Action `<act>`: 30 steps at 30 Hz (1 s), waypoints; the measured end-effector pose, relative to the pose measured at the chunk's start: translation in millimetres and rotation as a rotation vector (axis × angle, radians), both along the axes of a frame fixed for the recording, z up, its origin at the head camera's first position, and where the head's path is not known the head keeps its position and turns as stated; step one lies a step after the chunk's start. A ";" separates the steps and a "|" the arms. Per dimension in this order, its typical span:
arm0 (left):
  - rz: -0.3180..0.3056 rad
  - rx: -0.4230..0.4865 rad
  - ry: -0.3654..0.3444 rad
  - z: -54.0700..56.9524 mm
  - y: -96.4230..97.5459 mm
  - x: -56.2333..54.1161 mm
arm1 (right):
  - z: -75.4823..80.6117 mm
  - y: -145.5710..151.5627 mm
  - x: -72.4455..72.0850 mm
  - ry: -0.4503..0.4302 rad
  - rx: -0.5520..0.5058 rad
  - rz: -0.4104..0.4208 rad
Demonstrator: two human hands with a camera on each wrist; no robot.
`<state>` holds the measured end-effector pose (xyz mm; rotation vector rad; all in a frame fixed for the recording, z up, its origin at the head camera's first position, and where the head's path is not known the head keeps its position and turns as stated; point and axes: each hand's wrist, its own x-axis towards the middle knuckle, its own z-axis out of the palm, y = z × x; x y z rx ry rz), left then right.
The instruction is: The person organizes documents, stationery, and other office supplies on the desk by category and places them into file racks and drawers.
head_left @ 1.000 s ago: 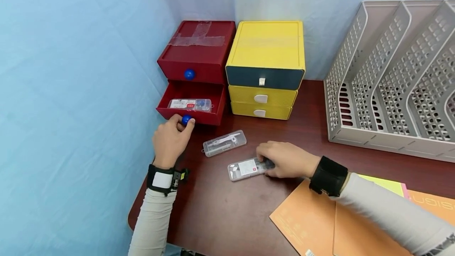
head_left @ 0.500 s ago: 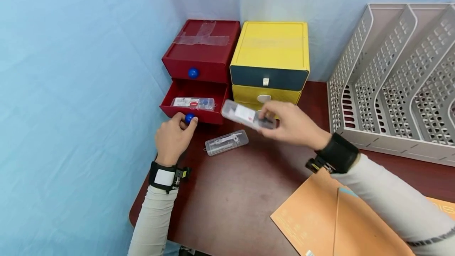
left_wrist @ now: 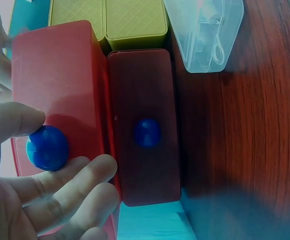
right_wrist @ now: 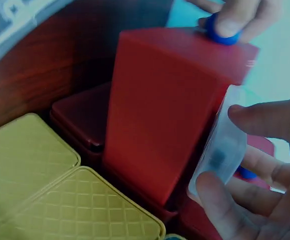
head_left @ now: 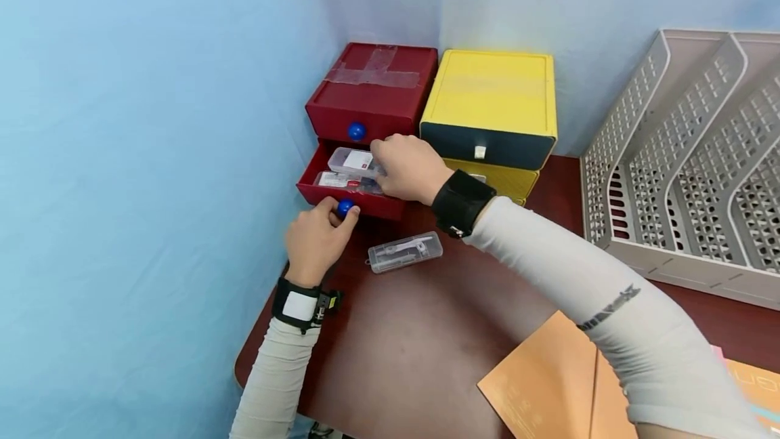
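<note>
Head view: pale sleeves (head_left: 274, 364) entered along the near side, and an orange notebook (head_left: 524, 378) lay flat on the red-brown worktop (head_left: 390, 351), partly hidden by the right sleeve. Beyond it, a clear plastic case (head_left: 405, 252) with white implements inside lay on the worktop, apart from both hands. To its left, the left hand (head_left: 317, 239) pinched the lower blue knob (head_left: 344, 207) between thumb and finger; the left wrist view showed its other fingers loosely bent beside it. The lower drawer (head_left: 317, 194) stood pulled out, with a labelled case (head_left: 334, 180) lying inside near its front panel. The right hand (head_left: 411, 166) reached over the drawer's right side, thumb and fingers gripping a white-labelled case (head_left: 350, 160) just behind the lying one; whether it touched the drawer bottom could not be told. Farther back, the red drawer cabinet (head_left: 365, 110), taped crosswise on top, stood beside a yellow drawer cabinet (head_left: 490, 90). A grey perforated file rack (head_left: 688, 275) stood rightward, before a blue curtain (head_left: 152, 154).
</note>
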<state>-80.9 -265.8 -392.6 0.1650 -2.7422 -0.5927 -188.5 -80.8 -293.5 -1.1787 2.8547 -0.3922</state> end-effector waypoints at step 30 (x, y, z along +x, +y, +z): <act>-0.022 0.049 0.002 -0.1 -3.1 -1.5 | -24.7 -11.2 -9.0 -0.041 0.039 -0.037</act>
